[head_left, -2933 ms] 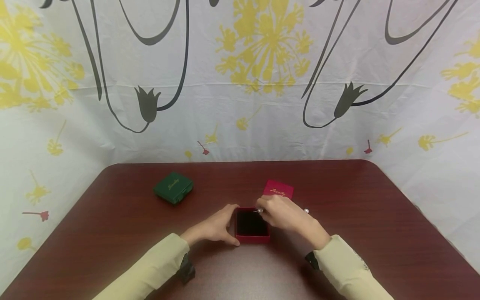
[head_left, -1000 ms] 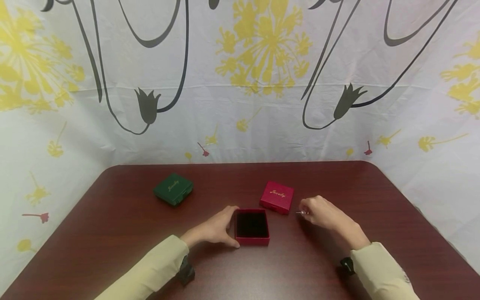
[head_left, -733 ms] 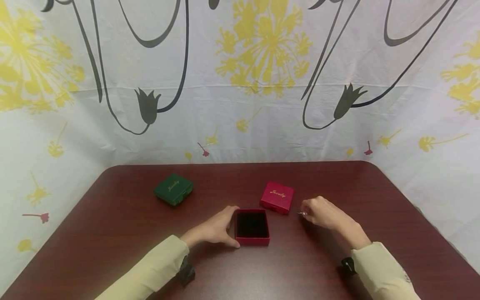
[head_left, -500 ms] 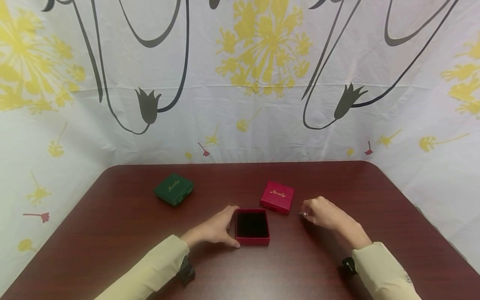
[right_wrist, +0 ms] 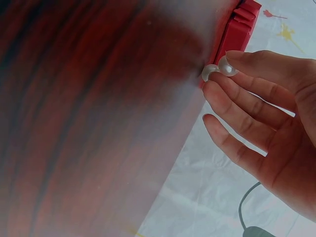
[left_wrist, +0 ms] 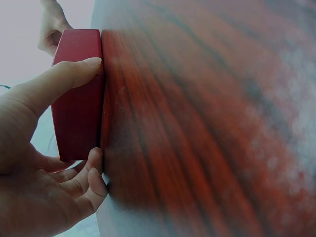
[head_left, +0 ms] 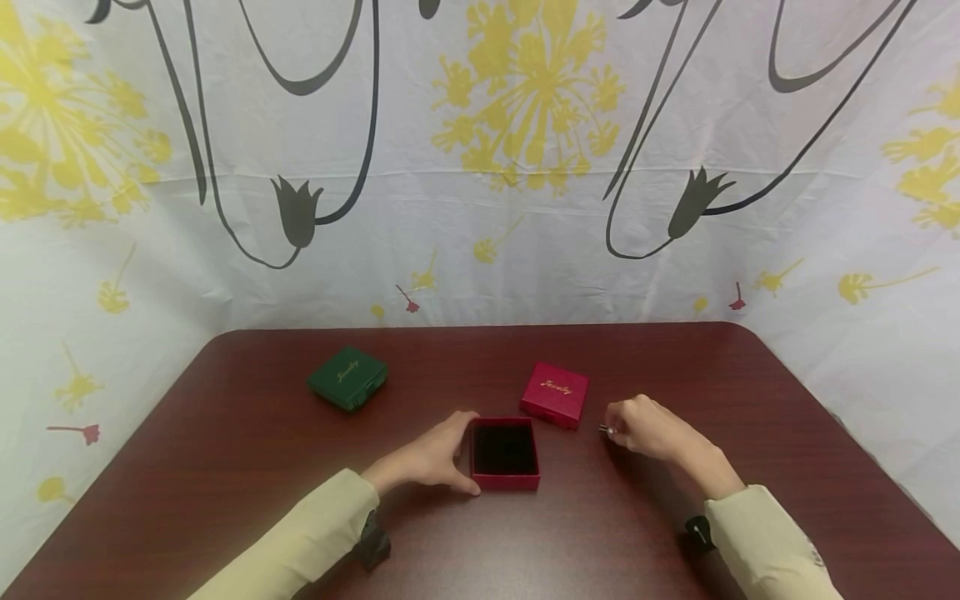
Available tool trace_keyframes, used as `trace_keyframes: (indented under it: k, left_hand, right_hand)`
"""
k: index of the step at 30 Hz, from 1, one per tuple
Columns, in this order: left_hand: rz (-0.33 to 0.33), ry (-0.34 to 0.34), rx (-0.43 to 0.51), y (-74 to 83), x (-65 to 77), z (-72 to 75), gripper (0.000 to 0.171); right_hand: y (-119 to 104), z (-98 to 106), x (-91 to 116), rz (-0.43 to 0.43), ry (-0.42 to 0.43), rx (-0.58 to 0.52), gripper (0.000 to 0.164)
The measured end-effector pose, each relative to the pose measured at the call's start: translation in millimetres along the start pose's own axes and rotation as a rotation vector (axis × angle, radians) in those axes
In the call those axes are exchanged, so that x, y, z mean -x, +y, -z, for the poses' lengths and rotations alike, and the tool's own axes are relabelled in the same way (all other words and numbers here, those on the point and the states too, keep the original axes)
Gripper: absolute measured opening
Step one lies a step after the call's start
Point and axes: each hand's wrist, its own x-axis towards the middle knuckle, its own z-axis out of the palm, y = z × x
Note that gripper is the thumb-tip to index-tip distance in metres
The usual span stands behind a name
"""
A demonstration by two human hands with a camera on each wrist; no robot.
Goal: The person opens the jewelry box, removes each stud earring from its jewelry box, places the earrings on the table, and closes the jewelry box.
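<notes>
My left hand (head_left: 431, 454) holds an open red box (head_left: 505, 482) with a black lining on the table. The thumb lies along its near wall in the left wrist view, with the other fingers around the far side. Right of the boxes, my right hand (head_left: 645, 425) pinches a pair of pearl earrings (right_wrist: 227, 66) between thumb and fingertips, close over the table. Both white pearls show in the right wrist view, and thin silver posts (head_left: 603, 428) stick out leftward in the head view. The lower fingers of that hand are loosely bent.
A closed pinkish-red jewelry box (head_left: 555, 394) with gold lettering sits just behind the open one, left of my right hand. A closed green jewelry box (head_left: 347, 379) stands at the back left of the dark wood table (head_left: 262, 450). A patterned white cloth (head_left: 480, 208) hangs behind.
My right hand has moved from above the open box to the right, where a pearl lay on the table, and now pinches both pearls. The left hand has stayed on the box.
</notes>
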Motion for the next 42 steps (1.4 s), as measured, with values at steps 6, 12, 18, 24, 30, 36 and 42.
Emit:
trace_keyframes:
  k: [6,12,18,24,30,36,42]
  left_hand:
    - [0.000,0.002,-0.002,0.4,-0.1,0.8,0.089]
    - [0.003,0.000,-0.005,0.2,-0.2,0.4,0.090]
    - [0.015,-0.006,-0.002,-0.5,-0.9,0.0,0.091]
    - [0.024,-0.008,-0.007,0.2,-1.1,0.2,0.091]
    - [0.025,-0.010,0.000,0.5,-0.7,0.4,0.091]
    - [0.017,-0.005,0.002,0.0,-0.4,-0.1,0.088]
    - [0.011,0.000,-0.008,0.1,0.0,-0.4,0.088]
  right_hand:
    - [-1.2,-0.5,0.0,0.000,-0.007,-0.009,0.011]
    - [-2.3,-2.0,-1.0,-0.003,-0.014,0.002,0.010]
    - [-3.2,-2.8,-0.8,-0.010,-0.026,0.000,0.010]
    - [-3.7,-3.0,-0.7,-0.011,-0.033,0.002,0.009]
    - [-5.1,-3.9,-1.0,0.001,-0.026,0.009,0.011]
    - [-6.3,-5.5,-1.7,-0.002,-0.028,0.013,0.013]
    - [-8.2,-5.5,-2.1,-0.013,-0.043,0.020,0.012]
